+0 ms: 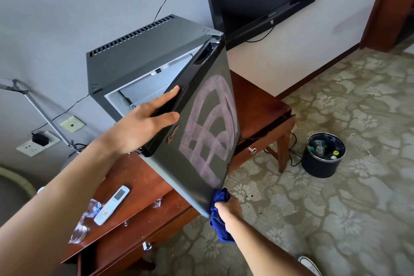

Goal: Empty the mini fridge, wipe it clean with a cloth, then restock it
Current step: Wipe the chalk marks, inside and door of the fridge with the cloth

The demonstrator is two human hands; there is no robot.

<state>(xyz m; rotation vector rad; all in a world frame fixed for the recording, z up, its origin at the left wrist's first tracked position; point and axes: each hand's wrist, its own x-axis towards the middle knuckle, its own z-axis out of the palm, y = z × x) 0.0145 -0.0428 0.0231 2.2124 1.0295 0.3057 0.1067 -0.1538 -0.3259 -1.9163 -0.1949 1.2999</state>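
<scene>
Fingers of the left hand (143, 127) are lying straight and relaxed across the glossy black door (201, 132), the index reaching over its top edge toward one o'clock, the thumb pressing flat on the front face. Smeared, chalky lilac arcs are drying on that slick panel, just at three o'clock from the thumb. At five o'clock, down at the door's lowest corner, the right hand (227, 210) is clenching a crumpled dark-blue cloth (220, 215), its soft folds touching the door's grey edge. Behind the door, at twelve o'clock from the left hand, the boxy mini fridge (143, 51) is standing open, showing a matte grey slotted top and a pale plastic interior. It is sitting on a reddish polished wooden desk (143, 184). At seven o'clock from the left hand, a slim white remote (112, 205) is lying on the desk beside crinkled clear plastic wrap (86, 219). Far at three o'clock, a round black bin (322, 161) is standing on patterned floral carpet (336, 219).
</scene>
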